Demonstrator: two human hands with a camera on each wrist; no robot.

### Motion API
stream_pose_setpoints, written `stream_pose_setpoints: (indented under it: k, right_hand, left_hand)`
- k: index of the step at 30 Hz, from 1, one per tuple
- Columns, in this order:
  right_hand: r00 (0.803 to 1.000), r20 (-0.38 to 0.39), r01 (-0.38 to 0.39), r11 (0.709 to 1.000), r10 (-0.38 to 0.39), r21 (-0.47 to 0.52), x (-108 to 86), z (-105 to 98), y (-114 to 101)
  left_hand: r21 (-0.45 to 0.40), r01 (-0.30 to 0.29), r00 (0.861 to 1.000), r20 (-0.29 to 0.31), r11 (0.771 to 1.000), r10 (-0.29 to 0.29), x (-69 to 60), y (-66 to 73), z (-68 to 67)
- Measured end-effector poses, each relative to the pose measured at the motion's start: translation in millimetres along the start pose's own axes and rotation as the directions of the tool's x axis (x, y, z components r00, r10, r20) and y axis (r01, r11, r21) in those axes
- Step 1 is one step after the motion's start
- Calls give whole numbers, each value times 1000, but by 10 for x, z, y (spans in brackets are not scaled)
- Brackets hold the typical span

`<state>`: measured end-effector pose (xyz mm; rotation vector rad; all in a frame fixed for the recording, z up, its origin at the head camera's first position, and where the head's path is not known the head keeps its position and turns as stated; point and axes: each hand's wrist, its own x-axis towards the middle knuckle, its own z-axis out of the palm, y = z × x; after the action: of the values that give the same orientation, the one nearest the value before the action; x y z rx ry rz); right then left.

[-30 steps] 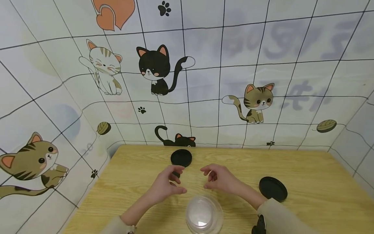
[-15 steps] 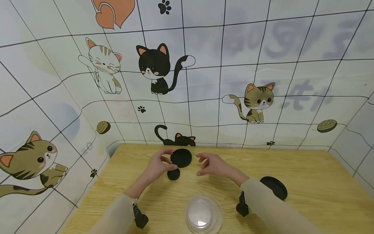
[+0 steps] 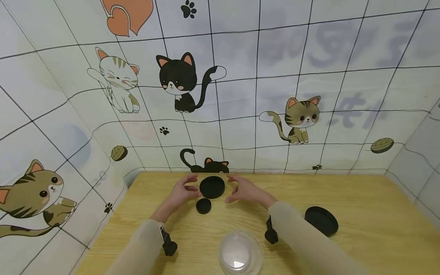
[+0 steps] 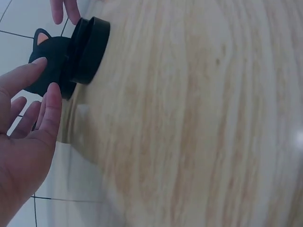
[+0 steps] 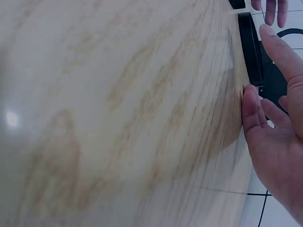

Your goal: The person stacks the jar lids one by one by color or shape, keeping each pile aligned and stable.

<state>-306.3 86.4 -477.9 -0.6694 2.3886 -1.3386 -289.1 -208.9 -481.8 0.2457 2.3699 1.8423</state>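
A large round black dish with a low rim (image 3: pixel 212 187) lies near the back edge of the wooden table, and a smaller round black piece (image 3: pixel 204 206) lies just in front of it. My left hand (image 3: pixel 181 193) is at the dish's left side, fingers spread and bent, a small gap between them. At its right side is my right hand (image 3: pixel 246 191), thumb and fingers apart; in the right wrist view its fingertips come close to the black rim (image 5: pixel 251 49), and I cannot tell whether they touch. Neither hand holds anything.
A clear plastic domed container (image 3: pixel 240 252) stands at the table's front middle. Another round black dish (image 3: pixel 321 221) lies to the right, beside my right sleeve. A wall covering with printed cats (image 3: pixel 177 82) rises directly behind the table's back edge (image 3: pixel 275 174).
Both hands have moved away from above the clear container toward the back, and now flank the large black dish. The smaller black piece has come into full view. The dishes and container stay put.
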Motion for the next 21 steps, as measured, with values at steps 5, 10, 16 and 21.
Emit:
stream_pose_setpoints:
  k: [5, 10, 16, 21]
  right_hand:
    - [998, 65, 0, 999, 3, -41, 81, -6, 1]
    - [997, 69, -13, 998, 17, -56, 109, -13, 49]
    - [998, 49, -22, 998, 25, -61, 127, 28, 130]
    - [996, 85, -5, 999, 9, -54, 164, -2, 66]
  left_hand:
    - [-18, 12, 1000, 15, 1000, -12, 36, -125, -53]
    - [8, 35, 993, 113, 999, -36, 79, -184, -57]
    - [34, 42, 973, 226, 999, -49, 130, -222, -48]
    - [115, -1, 981, 194, 993, -22, 208, -182, -56]
